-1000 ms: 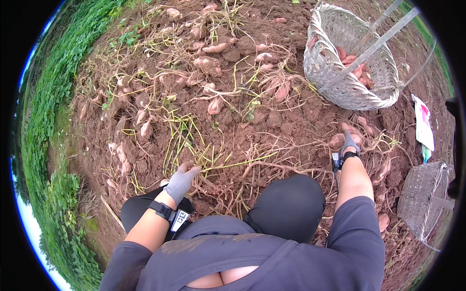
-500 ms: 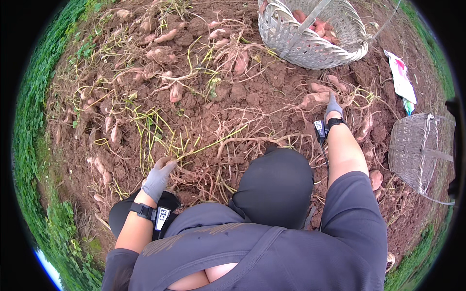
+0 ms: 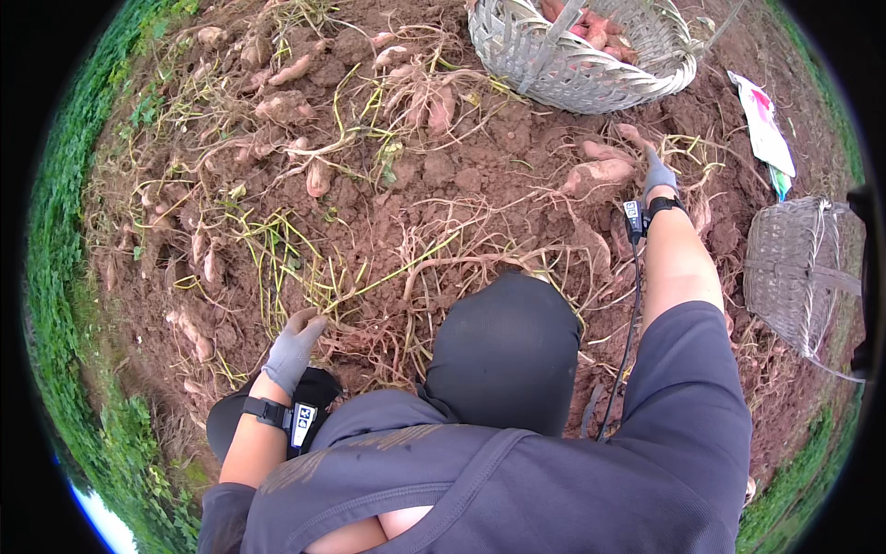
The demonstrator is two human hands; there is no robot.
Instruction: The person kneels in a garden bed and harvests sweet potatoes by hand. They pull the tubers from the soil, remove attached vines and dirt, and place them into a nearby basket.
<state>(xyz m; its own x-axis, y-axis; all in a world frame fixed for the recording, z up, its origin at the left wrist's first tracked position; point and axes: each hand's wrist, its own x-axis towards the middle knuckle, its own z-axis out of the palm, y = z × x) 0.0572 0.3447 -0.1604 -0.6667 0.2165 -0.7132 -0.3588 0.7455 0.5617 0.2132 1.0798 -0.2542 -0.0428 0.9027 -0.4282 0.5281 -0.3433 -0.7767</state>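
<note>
My left hand, in a grey glove, is low over the soil beside my left knee. Its fingers are curled in at the base of yellow-green vine stems; what lies inside them is hidden. On the right, my gloved right hand reaches forward with its fingers closed at the near end of a reddish sweet potato. Just left of that hand, a larger sweet potato lies on the soil, attached to thin roots. Each wrist wears a black strap with a small device.
A woven basket holding several sweet potatoes stands ahead on the right. A white bag and a second basket lie farther right. Dug-up sweet potatoes and vines cover the soil at left. Green plants border the left side.
My right hand has shifted right and forward, off the larger sweet potato to the smaller one beyond it. My left hand stays by the stems. The view has moved slightly.
</note>
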